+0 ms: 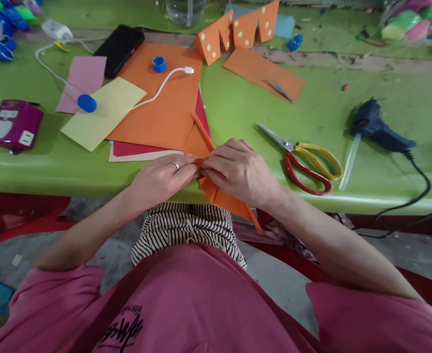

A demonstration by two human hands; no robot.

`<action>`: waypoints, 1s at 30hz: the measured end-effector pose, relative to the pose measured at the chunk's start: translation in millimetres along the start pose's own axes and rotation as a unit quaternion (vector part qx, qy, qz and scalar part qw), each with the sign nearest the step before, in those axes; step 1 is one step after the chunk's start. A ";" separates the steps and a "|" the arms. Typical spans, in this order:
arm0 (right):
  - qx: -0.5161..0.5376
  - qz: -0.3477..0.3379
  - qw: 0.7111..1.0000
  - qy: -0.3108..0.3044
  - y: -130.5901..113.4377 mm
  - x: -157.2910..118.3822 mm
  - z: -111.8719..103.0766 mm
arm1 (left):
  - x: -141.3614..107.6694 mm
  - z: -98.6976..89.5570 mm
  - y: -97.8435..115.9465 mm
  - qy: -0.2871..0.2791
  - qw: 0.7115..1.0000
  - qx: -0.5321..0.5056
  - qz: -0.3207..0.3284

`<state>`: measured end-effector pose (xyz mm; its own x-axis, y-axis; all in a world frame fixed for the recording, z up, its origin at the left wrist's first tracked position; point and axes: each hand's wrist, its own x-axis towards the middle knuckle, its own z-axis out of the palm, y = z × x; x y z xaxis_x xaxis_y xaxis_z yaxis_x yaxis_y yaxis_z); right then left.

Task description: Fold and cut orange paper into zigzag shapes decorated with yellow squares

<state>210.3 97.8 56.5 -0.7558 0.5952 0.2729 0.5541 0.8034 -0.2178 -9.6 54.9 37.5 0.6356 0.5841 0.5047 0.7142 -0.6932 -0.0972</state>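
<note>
Both hands meet at the table's front edge over a folded piece of orange paper [230,202]. My left hand [166,179], with a ring on one finger, pinches the paper at its left side. Fingers curled, my right hand [241,171] grips the same paper from the right and covers its middle. One folded strip rises above the hands, and another part hangs below the table edge on the right. Behind the hands lies a large orange sheet [157,117] on top of red and pale sheets. Scissors [292,152] with red and yellow handles rest open to the right.
A blue glue gun [381,127] with a black cord lies at right. Beyond are a zigzag orange strip with yellow dots [243,34] and an orange card [263,71]. To the left are a black phone [120,49], a white cable [157,93], yellow paper [109,113] and a purple box [13,125].
</note>
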 end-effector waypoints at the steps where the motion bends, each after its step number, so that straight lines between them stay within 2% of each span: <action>1: 0.003 -0.004 1.000 -0.003 0.2 1.0 -0.4 | -1.4 -0.6 -1.3 0.001 1.000 -0.005 0.004; 10: 0.087 0.032 0.993 -0.071 0.3 12.1 -9.2 | -15.6 -6.9 -15.1 -0.073 0.995 -0.065 0.030; 21: 0.092 0.116 0.982 -0.115 0.3 19.1 -9.1 | -17.5 -4.6 -16.7 -0.086 0.992 -0.094 0.017; 27: 0.107 0.076 0.981 -0.144 7.2 19.0 -18.7 | -18.0 -3.9 -13.8 -0.085 0.993 -0.083 0.020; 30: 0.093 0.062 0.985 -0.129 10.5 17.0 -20.3 | -8.9 -4.4 -4.9 -0.072 0.995 -0.066 -0.025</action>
<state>210.4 116.7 77.9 -0.7635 0.6458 -0.0089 0.5923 0.6946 -0.4083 -20.0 51.2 37.3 0.6422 0.6671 0.3775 0.7073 -0.7055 0.0434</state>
